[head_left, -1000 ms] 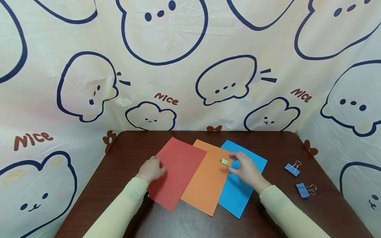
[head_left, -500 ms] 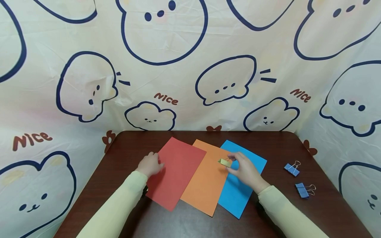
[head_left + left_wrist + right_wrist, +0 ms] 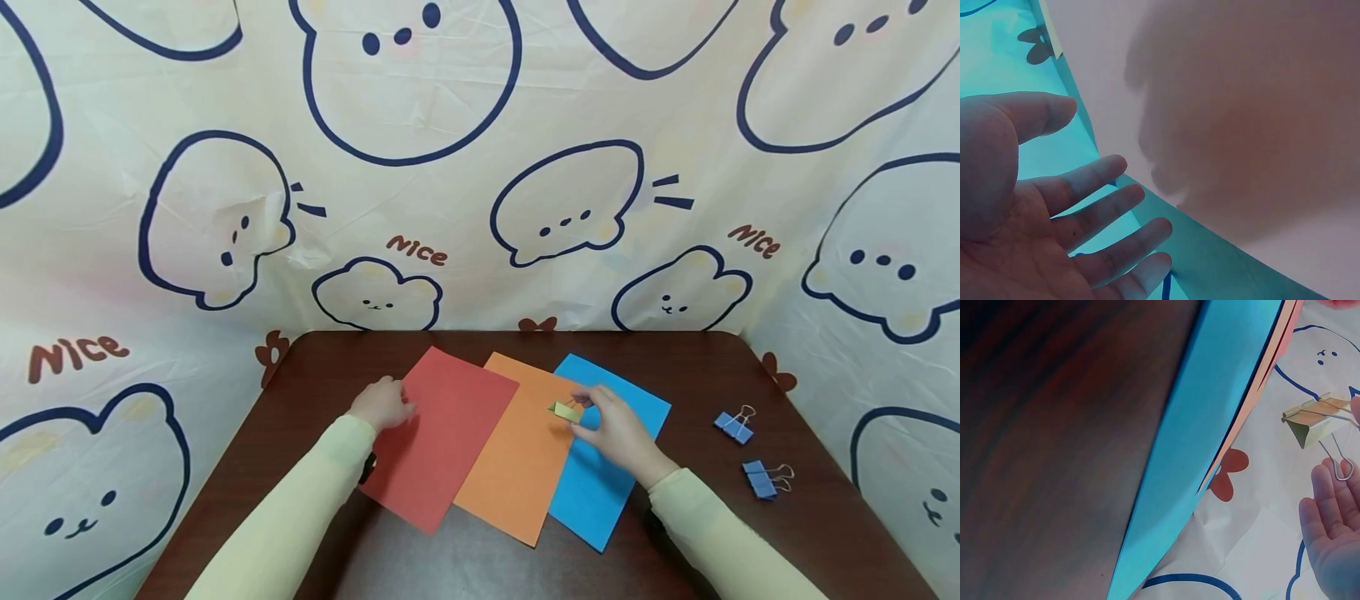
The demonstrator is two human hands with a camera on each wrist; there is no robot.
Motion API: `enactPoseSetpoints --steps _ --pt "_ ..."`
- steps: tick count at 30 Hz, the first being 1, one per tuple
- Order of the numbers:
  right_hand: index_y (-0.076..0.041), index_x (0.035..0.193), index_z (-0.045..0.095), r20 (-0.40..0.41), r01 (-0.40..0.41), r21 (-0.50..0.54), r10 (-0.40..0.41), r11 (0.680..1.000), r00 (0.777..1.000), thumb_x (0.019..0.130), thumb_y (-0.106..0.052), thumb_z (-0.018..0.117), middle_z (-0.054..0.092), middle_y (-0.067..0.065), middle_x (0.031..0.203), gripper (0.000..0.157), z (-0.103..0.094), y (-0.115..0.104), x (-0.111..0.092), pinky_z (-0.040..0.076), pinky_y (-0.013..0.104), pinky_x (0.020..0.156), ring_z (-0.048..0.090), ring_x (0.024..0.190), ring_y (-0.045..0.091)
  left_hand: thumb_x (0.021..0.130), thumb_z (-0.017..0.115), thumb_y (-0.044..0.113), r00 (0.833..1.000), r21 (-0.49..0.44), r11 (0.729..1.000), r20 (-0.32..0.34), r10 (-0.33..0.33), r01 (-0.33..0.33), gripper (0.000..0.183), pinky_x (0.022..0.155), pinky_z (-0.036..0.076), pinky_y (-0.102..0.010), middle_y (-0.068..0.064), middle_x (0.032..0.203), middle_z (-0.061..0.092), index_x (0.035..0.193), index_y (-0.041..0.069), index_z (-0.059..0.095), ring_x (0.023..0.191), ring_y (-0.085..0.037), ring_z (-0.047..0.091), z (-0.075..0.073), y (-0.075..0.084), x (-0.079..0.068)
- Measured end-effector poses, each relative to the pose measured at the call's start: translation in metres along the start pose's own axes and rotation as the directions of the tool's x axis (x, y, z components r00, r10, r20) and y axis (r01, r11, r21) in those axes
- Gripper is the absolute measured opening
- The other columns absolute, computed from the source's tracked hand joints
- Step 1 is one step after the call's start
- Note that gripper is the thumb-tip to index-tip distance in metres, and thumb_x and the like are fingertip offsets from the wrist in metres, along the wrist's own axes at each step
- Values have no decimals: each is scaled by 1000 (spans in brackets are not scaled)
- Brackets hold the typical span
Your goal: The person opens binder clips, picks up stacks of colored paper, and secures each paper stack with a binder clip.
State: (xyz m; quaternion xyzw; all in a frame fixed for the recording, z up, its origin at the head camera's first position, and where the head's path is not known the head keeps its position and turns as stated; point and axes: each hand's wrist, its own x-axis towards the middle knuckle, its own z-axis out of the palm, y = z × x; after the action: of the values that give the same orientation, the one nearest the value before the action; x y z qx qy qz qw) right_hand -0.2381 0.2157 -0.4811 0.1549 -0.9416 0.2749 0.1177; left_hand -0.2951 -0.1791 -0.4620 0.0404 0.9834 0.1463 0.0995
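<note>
A red sheet of paper (image 3: 457, 425), an orange sheet (image 3: 510, 475) and a blue sheet (image 3: 600, 483) lie fanned out and overlapping on the table. My left hand (image 3: 382, 403) is at the red sheet's left edge; in the left wrist view its fingers (image 3: 1100, 209) are extended and hold nothing, and its shadow falls on the paper. With thumb and fingers my right hand (image 3: 622, 433) grips a yellow binder clip (image 3: 564, 411) by its wire handles, above the orange and blue sheets. One wire loop of that clip (image 3: 1319, 422) shows against the fingers in the right wrist view.
Two blue binder clips, one farther back (image 3: 733, 427) and one nearer (image 3: 761, 481), lie on the dark brown table (image 3: 690, 375) at the right. A white curtain (image 3: 465, 208) with cartoon outlines hangs behind the table and along both sides.
My left hand has shifted slightly back at the red sheet's left edge, whose lower left corner has edged outward. The right hand keeps hold of the yellow binder clip, nearly still.
</note>
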Motion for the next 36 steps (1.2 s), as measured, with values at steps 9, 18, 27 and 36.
enactPoseSetpoints --steps 9,18,27,36 --pt "-5 129 64 13 -24 15 24 1000 1000 85 -17 87 66 11 119 51 0 1 0 57 47 94 64 110 31 100 65 31 1000 68 998 -27 15 -13 56 97 53 -56 -26 132 59 137 -9 54 111 -40 63 1 8 5" --pt "-5 130 64 10 -30 13 30 999 1000 85 -17 87 66 11 120 52 0 3 0 58 46 94 64 110 30 100 65 33 1000 69 997 4 -27 27 62 99 52 -57 -28 133 55 141 -11 50 114 -42 61 5 12 17" --pt "-5 129 64 15 -38 5 38 999 999 85 -18 87 66 12 120 52 -2 4 1 58 47 93 64 109 31 100 65 37 998 75 995 2 -62 62 66 98 51 -59 -30 131 53 141 -12 48 116 -44 57 10 10 34" --pt "-6 130 64 15 -53 9 53 999 998 85 -19 87 66 11 122 53 -3 4 0 58 46 95 64 111 30 99 66 42 987 71 987 55 -148 144 72 97 51 -59 -32 128 50 140 -13 47 114 -44 54 6 20 42"
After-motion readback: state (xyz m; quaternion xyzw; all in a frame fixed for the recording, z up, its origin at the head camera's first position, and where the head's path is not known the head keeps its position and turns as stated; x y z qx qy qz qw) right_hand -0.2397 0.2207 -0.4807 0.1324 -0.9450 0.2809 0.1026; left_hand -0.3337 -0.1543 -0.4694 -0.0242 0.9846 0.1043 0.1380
